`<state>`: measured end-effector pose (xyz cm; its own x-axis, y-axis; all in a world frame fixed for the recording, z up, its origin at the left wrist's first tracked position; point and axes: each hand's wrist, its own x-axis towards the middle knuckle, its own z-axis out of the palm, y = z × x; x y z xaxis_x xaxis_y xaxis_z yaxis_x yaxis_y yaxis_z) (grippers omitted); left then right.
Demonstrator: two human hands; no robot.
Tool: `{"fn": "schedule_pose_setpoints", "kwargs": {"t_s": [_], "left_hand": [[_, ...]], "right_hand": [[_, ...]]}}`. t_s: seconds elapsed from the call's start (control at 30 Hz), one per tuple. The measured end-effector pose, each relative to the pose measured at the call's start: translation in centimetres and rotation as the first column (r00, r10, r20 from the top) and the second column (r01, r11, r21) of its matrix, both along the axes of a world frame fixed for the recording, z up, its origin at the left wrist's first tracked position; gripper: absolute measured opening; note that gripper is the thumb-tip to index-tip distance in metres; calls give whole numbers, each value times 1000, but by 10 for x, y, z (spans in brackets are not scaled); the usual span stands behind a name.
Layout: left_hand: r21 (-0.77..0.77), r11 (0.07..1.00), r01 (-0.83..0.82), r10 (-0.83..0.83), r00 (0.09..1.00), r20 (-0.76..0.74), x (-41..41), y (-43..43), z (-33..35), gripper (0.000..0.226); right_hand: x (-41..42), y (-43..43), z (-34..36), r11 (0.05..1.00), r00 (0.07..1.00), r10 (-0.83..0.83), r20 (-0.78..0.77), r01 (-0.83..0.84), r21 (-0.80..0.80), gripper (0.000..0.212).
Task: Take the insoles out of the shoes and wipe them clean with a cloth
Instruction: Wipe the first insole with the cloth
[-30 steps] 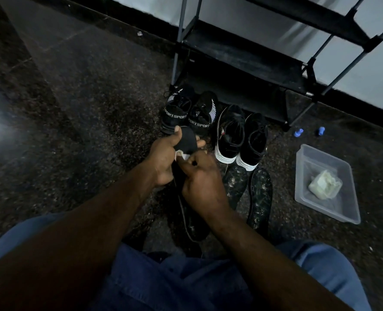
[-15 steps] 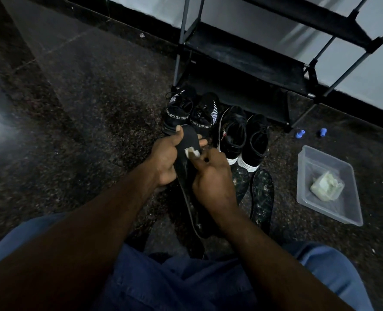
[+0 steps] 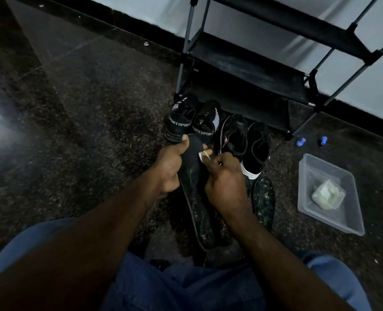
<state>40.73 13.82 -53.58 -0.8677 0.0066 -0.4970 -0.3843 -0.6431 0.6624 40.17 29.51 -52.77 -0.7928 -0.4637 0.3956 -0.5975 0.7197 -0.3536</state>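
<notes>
A dark insole [image 3: 193,189] is held off the floor in front of the person's knees, its toe end up and away from them and its heel end down toward their lap. The left hand [image 3: 168,169] grips it near the toe end, fingers curled round the left edge and the thumb lying over the top. The right hand [image 3: 226,185] pinches a small white cloth [image 3: 202,155] between thumb and curled fingers and presses it on the insole's right edge, just below the toe. Just right of that hand a second insole [image 3: 263,198], speckled with pale marks, lies flat on the dark speckled stone floor [image 3: 100,131]. Beyond the hands four shoes stand in a row with heels toward the person: a pair of black knit sneakers [image 3: 179,122] lettered SPORT on the collar, and to their right a pair of black shoes with white soles [image 3: 257,149]. Behind them, at the floor's far edge against the pale wall, stands a black shoe rack [image 3: 253,63] on grey tubes. Well to the right a clear plastic container [image 3: 343,225] sits on the floor with a crumpled pale wad [image 3: 328,194] inside, and two small blue objects [image 3: 301,142] lie between it and the rack. Blue denim [image 3: 186,286] covers the person's legs at the near edge.
</notes>
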Motion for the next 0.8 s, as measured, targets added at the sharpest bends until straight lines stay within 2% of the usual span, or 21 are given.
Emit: {"fn": "schedule_pose_setpoints", "kwargs": {"t_s": [0.1, 0.17, 0.37, 0.57, 0.67, 0.8], "left_hand": [[-34, 998, -47, 47, 999, -5, 2, 0, -1, 56], [-36, 999, -39, 39, 999, -12, 3, 2, -1, 53], [27, 999, 26, -24, 999, -46, 5, 3, -1, 58], [2, 1000, 9, -9, 999, -42, 4, -2, -2, 67], [-31, 999, 10, -11, 999, -36, 3, 0, 0, 67], [-16, 997, 70, -70, 997, -20, 6, 3, -1, 66]], "right_hand": [[-7, 1, 7, 985, 995, -39, 87, 53, -163, 41], [-12, -1, 14, 978, 994, -34, 104, 55, -202, 41], [-20, -20, 15, 999, 999, 32, 33, -32, -3, 49], [-6, -6, -1, 986, 998, 58, -6, -56, 159, 55], [6, 6, -6, 984, 997, 62, -43, -54, 171, 56], [3, -2, 3, 991, 996, -30, -82, 40, 125, 54]]}}
